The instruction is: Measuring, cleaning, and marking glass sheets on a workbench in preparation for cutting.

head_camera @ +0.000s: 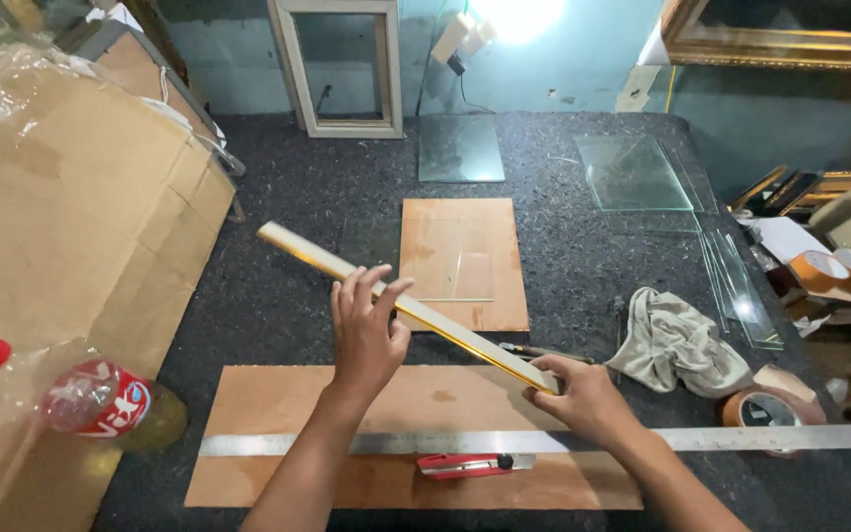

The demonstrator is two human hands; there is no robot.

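The person holds a long pale strip of moulding [408, 310] with a yellow edge, slanting above the dark worktable [278, 286]. The left hand [366, 330] lies over its middle, fingers spread and curled lightly on top. The right hand [583, 394] is closed round the near end. The strip crosses over a small brown board [465, 261]; its far end hangs free.

Risks noted: the left hand's grip looks loose, so the strip could tip or slide and knock the glass panes [632, 172] farther along the table. A red utility knife [470, 463] lies on the large board [396, 399] just beside the steel ruler [544, 439], close under the right forearm; I cannot tell whether its blade is out. A bottle [91, 399] rests on its side at the left edge and may roll.
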